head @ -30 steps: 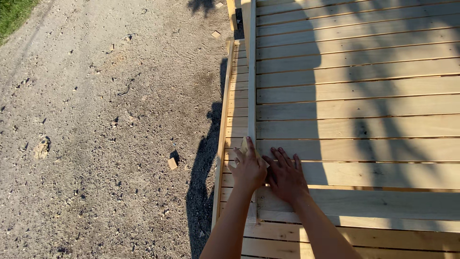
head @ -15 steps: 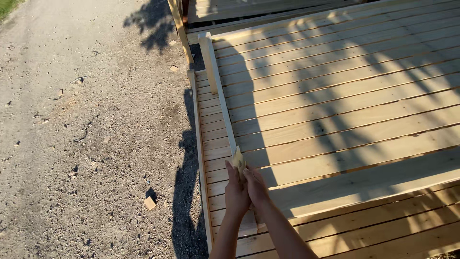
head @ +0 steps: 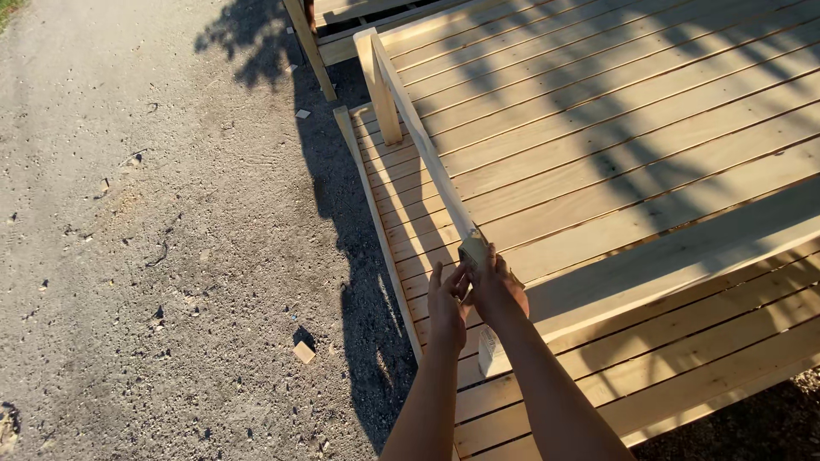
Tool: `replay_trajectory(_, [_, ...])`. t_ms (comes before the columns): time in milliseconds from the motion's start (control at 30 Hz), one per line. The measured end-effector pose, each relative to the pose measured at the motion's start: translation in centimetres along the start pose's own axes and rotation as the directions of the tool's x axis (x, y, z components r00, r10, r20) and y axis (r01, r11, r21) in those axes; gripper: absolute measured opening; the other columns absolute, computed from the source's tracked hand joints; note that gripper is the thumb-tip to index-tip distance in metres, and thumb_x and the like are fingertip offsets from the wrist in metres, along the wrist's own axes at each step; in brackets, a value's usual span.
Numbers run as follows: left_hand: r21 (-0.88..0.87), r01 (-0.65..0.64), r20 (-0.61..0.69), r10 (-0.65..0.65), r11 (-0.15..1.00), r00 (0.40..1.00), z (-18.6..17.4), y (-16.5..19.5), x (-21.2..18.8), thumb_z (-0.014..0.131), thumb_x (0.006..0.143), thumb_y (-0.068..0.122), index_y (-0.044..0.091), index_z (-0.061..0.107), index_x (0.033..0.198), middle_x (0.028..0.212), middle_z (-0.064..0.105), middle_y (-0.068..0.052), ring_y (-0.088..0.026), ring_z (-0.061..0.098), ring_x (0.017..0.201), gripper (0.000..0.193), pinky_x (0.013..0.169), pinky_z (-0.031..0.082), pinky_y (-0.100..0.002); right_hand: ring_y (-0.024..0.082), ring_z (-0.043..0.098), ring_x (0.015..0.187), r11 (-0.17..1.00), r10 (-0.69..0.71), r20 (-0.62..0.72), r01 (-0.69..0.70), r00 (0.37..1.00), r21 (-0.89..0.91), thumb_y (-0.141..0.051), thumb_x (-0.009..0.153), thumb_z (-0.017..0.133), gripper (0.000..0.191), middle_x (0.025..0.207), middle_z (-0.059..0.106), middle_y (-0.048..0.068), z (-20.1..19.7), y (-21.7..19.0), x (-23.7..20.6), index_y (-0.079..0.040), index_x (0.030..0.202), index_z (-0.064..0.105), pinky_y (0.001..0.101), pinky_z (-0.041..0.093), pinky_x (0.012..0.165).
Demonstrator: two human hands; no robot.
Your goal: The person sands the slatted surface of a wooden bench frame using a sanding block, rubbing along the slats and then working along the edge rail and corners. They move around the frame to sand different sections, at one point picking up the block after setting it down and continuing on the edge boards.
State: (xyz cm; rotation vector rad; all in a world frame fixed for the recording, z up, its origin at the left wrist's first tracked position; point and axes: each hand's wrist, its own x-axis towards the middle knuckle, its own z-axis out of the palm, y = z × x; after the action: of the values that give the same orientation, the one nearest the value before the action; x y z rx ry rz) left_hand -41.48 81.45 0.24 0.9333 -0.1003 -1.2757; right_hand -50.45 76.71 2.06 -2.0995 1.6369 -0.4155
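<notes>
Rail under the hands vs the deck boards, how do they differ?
The rail stands raised above the deck on a short post; the deck boards lie flat.
The rail is a single narrow piece running away from the camera; the boards lie side by side, crossing it.
Both hands, left hand and right hand, touch the rail's near end, not the boards.
Both are pale, bare wood.

Both hands, left hand (head: pixel 448 300) and right hand (head: pixel 495 288), clasp near end of rail (head: pixel 423 145). Beyond grip: rail runs on to upright post (head: pixel 378 81), blocking straight path. Right of grip: open deck boards (head: pixel 632 128). Left of grip: narrow board strip, deck edge, then open gravel (head: pixel 154 239). Wood scrap (head: pixel 303 352) low left.
</notes>
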Motion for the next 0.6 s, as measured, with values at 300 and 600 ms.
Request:
replay_trajectory(300, [0.529, -0.033, -0.2, 0.162, 0.848, 0.966, -6.4, 3.1, 1.0, 0.045, 0.095, 0.006, 0.006, 0.064, 0.133, 0.125, 0.071, -0.007, -0.021, 0.067, 0.11, 0.042, 0.092, 0.051, -0.035, 0.032, 0.065, 0.102, 0.832, 0.108, -0.021, -0.102, 0.994, -0.546, -0.026, 0.096, 0.058, 0.07, 0.121, 0.057, 0.021, 0.6, -3.8, 5.3, 0.004, 0.151, 0.027, 0.0502, 0.061, 0.065])
replay_trajectory(600, [0.782, -0.199, 0.046, 0.264, 0.591, 0.963, -4.8, 7.0, 5.2, 0.048, 0.093, 0.008, 0.009, 0.065, 0.129, 0.132, 0.066, -0.008, -0.022, 0.059, 0.127, 0.04, 0.106, 0.047, -0.04, 0.029, 0.063, 0.086, 0.739, 0.04, -0.15, -0.13, 0.988, -0.661, -0.028, 0.094, 0.061, 0.072, 0.11, 0.059, 0.021, 3.1, -5.9, 10.8, 0.005, 0.151, 0.03, 0.047, 0.057, 0.054])
